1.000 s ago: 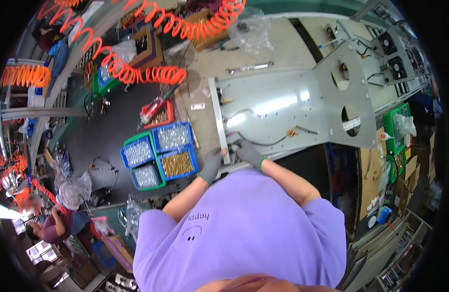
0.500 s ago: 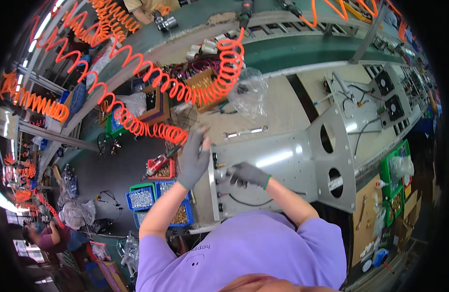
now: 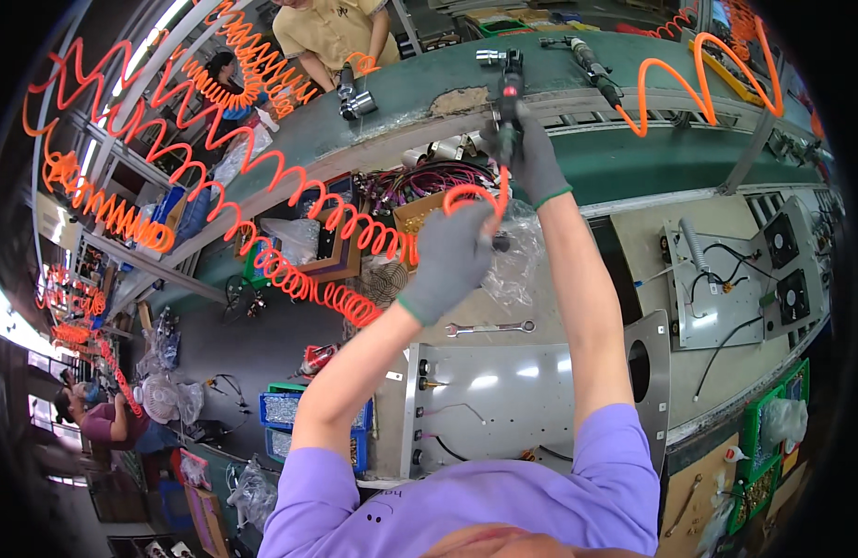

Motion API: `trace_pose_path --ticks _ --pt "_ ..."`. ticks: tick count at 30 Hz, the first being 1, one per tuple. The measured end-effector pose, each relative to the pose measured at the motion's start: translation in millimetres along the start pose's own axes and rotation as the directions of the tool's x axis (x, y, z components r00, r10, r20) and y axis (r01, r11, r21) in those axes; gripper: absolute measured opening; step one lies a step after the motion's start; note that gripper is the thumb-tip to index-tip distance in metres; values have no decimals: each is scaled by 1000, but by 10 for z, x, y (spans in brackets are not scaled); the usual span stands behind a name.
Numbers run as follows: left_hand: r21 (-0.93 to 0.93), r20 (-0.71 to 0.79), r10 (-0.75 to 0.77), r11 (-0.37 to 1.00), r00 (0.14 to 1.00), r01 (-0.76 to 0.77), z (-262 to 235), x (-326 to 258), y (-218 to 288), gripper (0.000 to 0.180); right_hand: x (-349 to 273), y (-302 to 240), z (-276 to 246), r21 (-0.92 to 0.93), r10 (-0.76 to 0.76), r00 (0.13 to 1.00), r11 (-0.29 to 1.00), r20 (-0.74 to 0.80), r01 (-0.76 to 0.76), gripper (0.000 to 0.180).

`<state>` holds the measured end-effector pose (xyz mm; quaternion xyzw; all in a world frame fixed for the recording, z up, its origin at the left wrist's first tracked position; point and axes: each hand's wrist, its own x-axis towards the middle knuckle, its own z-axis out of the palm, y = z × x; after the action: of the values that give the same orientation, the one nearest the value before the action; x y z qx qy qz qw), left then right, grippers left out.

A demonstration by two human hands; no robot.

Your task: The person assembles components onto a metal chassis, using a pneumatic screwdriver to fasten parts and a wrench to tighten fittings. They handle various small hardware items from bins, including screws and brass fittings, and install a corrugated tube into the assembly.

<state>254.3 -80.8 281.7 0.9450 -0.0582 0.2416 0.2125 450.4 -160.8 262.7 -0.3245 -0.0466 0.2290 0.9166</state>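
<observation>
My right hand [image 3: 533,163], in a grey glove, reaches to the far bench edge and is closed around the handle of a black air ratchet wrench [image 3: 510,88] with an orange coiled hose [image 3: 501,186] at its lower end. My gloved left hand [image 3: 447,260] hangs over the near bench, just below a loop of that hose. Its fingers are smeared, and whether they touch the hose is unclear. Below my arms lies a grey sheet-metal chassis [image 3: 503,386] with fittings along its left side and an upright panel with round openings at its right. A combination wrench [image 3: 490,328] lies beyond it.
Another air ratchet [image 3: 587,65] and a socket-headed air tool [image 3: 354,98] lie on the far green bench. A person in a yellow shirt [image 3: 331,33] stands behind it. Orange coiled hoses [image 3: 308,288] hang at left, above blue bins of small parts [image 3: 280,406]. A chassis with fans [image 3: 726,279] stands right.
My right hand has left the chassis and taken hold of the air ratchet at the far edge. My left hand has moved right and away from me, toward its hose. The view has shifted.
</observation>
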Motion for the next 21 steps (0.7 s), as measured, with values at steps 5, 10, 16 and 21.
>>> trace_pose_path --ticks 5,10,16,21 --pt "-47 245 302 953 921 -300 -385 -1009 517 24 -291 115 -165 -61 103 971 994 214 -92 24" --pt "-285 266 448 883 854 -374 -616 -2195 822 33 -1681 852 -354 -171 348 938 924 5 -342 23" --pt "-551 156 367 803 917 -228 -800 -3333 283 34 -3332 1787 -934 -147 479 858 850 -184 -506 29" --pt "-583 157 -745 460 649 670 -614 -4091 -840 19 -4143 2354 -1031 32 598 757 790 -265 -613 28"
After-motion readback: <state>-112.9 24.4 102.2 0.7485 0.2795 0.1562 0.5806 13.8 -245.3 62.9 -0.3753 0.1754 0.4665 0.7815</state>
